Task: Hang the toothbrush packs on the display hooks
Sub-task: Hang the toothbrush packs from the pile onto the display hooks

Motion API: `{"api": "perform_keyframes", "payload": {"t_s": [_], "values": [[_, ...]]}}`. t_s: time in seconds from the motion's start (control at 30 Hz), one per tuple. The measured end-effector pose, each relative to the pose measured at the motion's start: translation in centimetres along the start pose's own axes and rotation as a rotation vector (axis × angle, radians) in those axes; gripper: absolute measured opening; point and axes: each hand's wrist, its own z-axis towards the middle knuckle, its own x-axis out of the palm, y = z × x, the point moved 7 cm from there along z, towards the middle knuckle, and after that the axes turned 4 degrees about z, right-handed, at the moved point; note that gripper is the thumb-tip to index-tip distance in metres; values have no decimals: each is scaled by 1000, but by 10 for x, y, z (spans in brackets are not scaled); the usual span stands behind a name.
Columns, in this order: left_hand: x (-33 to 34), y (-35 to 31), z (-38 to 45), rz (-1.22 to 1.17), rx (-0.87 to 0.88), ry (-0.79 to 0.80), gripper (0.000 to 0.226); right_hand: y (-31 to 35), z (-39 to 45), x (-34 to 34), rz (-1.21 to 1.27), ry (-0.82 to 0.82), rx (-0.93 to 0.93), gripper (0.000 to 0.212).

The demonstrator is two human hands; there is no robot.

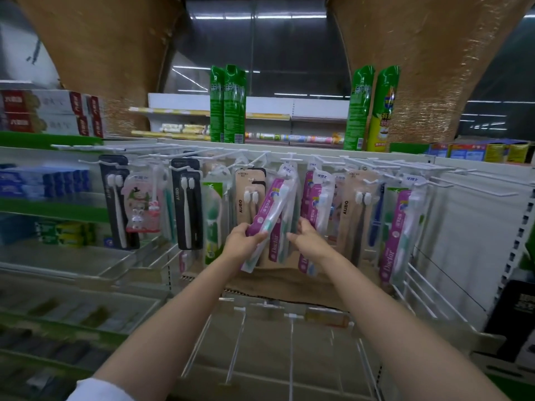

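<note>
Both hands reach up to the middle of the rack of white hooks [269, 157]. The left hand [244, 238] is clamped on a purple toothbrush pack [270, 211], fingers wrapped round its lower half — the pack tilts, its top leaning right toward a hook where more purple packs [285, 227] hang. The right hand [307, 237] is just beside it, fingers spread loosely against those hanging packs, gripping nothing that can be made out. To the left hang black packs [186, 209] and a pink children's pack [142, 206]; to the right, a beige pack [351, 209] and another purple pack [398, 235]. Green boxes [228, 104] stand on the shelf above the hooks.
</note>
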Motion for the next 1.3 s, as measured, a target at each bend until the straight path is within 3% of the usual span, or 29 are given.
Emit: {"api": "perform_keyframes", "payload": {"t_s": [0.1,0.17,0.37,0.5,0.63,0.77,0.87,1.03,1.23,1.3], "values": [[-1,8,6,40,-49,-36,18,11,9,4,100,-95,41,60],[0,10,8,74,-64,-35,20,15,13,6,147,-151,51,48],[1,12,11,161,-84,46,66,10,15,16,272,-232,24,24],[5,4,5,139,17,150,38,2,9,27,437,-229,-38,22],[-32,-15,7,306,100,-2,30,-9,5,33,362,-209,-43,22],[-84,-52,9,634,234,-225,28,-11,4,37,67,-163,-15,35],[-99,-70,10,748,302,-307,29,6,4,38,-89,-233,-118,55],[-101,-70,10,771,319,-334,32,30,22,27,-76,-407,-119,74],[-100,-67,14,757,326,-296,30,32,53,11,85,-465,-11,87],[-100,-65,17,758,327,-280,30,28,61,10,106,-493,43,80]]}}
